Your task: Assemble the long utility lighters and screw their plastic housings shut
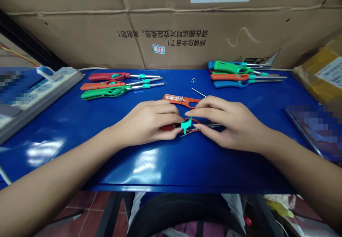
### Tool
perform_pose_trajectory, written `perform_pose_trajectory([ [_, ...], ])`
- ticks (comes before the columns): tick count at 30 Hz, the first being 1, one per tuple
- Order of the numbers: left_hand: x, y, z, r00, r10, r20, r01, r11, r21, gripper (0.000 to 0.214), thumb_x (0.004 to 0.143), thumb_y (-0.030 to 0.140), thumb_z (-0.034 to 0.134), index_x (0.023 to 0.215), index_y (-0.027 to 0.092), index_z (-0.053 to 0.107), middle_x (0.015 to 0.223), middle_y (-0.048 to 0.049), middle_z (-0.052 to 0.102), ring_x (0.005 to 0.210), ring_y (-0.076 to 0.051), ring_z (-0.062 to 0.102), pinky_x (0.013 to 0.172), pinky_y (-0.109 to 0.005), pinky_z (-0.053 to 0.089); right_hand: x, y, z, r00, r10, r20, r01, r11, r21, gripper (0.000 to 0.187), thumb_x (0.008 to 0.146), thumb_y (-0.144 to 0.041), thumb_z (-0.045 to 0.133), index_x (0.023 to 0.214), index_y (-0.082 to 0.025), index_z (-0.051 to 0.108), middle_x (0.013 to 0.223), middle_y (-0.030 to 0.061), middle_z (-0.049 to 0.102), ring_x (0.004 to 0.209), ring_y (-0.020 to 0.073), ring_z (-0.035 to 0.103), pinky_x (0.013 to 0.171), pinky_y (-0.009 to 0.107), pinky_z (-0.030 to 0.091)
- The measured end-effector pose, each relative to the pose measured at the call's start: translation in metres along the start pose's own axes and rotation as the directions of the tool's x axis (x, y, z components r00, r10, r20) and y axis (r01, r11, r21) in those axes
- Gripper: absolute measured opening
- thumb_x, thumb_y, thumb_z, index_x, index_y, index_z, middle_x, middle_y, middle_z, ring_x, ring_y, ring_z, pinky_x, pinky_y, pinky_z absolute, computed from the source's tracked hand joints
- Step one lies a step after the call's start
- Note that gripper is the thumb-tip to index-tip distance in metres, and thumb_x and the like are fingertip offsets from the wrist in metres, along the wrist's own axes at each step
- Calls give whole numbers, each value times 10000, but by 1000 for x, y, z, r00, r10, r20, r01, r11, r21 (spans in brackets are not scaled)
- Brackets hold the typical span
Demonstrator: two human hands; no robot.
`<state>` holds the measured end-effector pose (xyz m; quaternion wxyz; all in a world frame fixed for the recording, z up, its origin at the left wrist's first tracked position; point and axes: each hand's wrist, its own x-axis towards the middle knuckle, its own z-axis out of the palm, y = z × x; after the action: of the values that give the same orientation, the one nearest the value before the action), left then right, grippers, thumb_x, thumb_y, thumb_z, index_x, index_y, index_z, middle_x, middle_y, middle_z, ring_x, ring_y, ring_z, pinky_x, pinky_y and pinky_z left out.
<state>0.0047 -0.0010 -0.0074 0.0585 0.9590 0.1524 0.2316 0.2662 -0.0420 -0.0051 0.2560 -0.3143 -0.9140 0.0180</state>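
Both hands [152, 123] [227, 124] are sitting mid-table [80, 151], lighters lying at 10 [120, 84] and 1 o'clock [240, 73], power strip [37, 91] at 9.

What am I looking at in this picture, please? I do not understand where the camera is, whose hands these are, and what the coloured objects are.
There is one picture, taken by a camera worn on a person's head, looking down at their own two bare hands. No machine is present.

The hands work over a blue table. The left hand and the right hand meet on a red lighter body with a small teal piece and a thin metal tube. How firmly each hand grips it I cannot tell.

Just behind lies an orange shell half. Three long-nosed lighters lie at the back left, and a pile of similar lighters at the back right. A white power strip sits at the left, and cardboard boxes stand behind.
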Motion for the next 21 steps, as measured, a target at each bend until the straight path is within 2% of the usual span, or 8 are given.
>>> perform_pose_trajectory([
  [3,0,0,-1,998,33,47,-34,999,26,167,993,264,581,1053,183,714,982,-51,761,886,-176,686,822,-289,528,0,2,1,996,-70,47,74,992,-107,204,1009,-248,553,1145,-223,702,1114,53,715,894,176,694,721,297,483],
  [7,1,1,-2,997,42,60,-41,999,-10,201,1011,274,564,1113,179,710,1009,-52,767,914,-175,689,834,-293,531,1,4,0,992,-101,78,110,987,-118,190,1032,-251,511,1034,-201,695,1025,46,731,843,165,683,702,284,452],
  [12,0,-1,-7,997,-45,66,48,998,-44,228,962,284,633,1143,161,697,1088,-71,752,1002,-199,686,887,-309,532,-1,8,-3,991,-22,132,29,998,-54,163,1020,-286,543,954,-203,668,961,40,727,825,161,666,709,270,442],
  [17,-2,-4,-13,980,-118,160,134,987,-91,159,940,268,643,1028,154,711,985,-60,726,905,-183,676,806,-283,527,-3,13,-2,971,75,229,-82,996,25,131,988,-290,596,921,-208,673,944,26,720,791,152,660,703,272,449],
  [21,-2,-4,-10,971,-132,200,154,983,-100,153,956,247,624,1030,162,727,977,-58,724,893,-175,677,810,-273,521,-5,15,0,966,92,240,-108,993,56,118,981,-251,585,937,-209,687,991,31,733,838,159,681,729,276,461],
])
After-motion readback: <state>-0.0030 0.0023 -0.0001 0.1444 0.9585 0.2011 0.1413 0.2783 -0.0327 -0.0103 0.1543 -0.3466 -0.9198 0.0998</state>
